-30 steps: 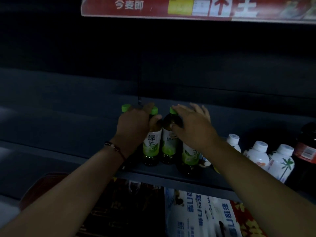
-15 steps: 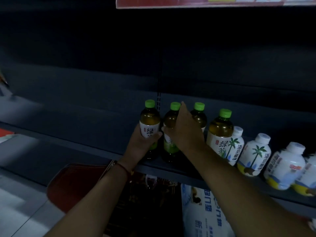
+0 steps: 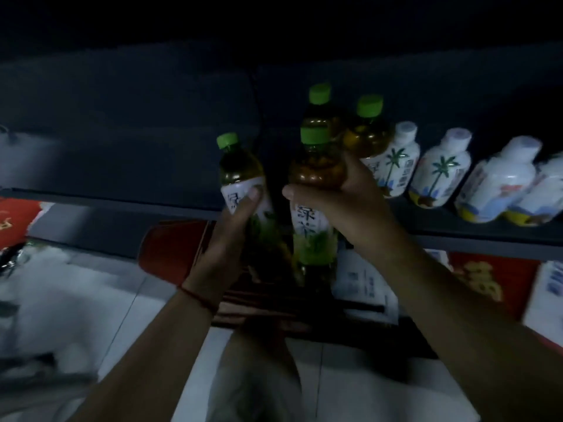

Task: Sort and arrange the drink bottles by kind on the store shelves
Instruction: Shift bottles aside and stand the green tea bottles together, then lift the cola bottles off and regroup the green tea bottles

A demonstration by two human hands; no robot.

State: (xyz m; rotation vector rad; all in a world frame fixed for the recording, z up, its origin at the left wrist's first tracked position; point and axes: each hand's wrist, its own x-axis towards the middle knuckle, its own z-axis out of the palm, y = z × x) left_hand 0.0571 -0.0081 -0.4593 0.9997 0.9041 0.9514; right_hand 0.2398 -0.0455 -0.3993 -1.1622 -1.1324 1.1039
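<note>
Each hand, left [image 3: 234,236] and right [image 3: 344,202], grips a tea bottle, now lifted off the shelf [image 3: 475,236]; likely being moved elsewhere.

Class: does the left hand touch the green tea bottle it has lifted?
Touching. The head view shows the left hand wrapped round the left green tea bottle, thumb pressed on its white label.

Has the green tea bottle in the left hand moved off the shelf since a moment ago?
Yes. The left hand has pulled its green tea bottle toward the camera, in front of the shelf edge.
</note>
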